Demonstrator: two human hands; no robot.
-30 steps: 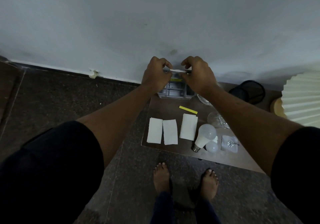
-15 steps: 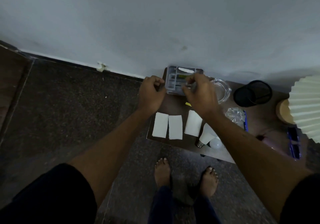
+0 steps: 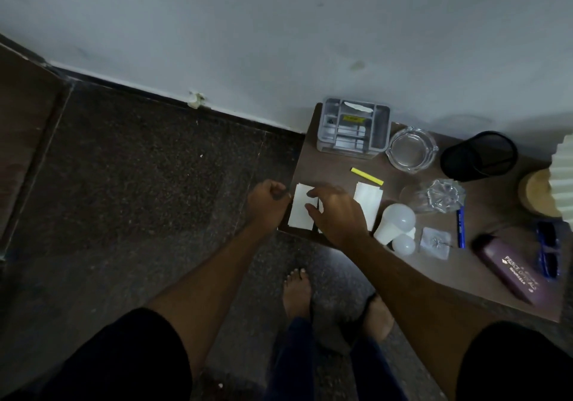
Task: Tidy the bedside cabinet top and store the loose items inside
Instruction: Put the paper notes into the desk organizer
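Note:
The brown cabinet top [image 3: 338,168] stands against the wall. At its back left sits a clear compartment organiser [image 3: 353,129] with a white strip and a yellow strip inside. White paper packets lie near the front edge: one [image 3: 300,211] at the left, another [image 3: 369,200] further right. My right hand [image 3: 336,214] hovers over the packets with fingers spread, covering the middle one. My left hand [image 3: 268,203] is curled shut just off the cabinet's left edge, beside the left packet. A loose yellow strip [image 3: 366,176] lies behind the packets.
To the right are a glass ashtray [image 3: 411,149], a black mesh cup [image 3: 479,156], a crystal dish [image 3: 440,197], two white bulbs [image 3: 395,225], a hook pack [image 3: 435,243], a blue pen [image 3: 460,227], a purple spectacle case [image 3: 511,272], blue glasses [image 3: 548,253] and a pleated lamp [image 3: 561,189].
Both hands left the organiser at the back and came down to the white packets at the front edge. The white strip they held now lies in the organiser.

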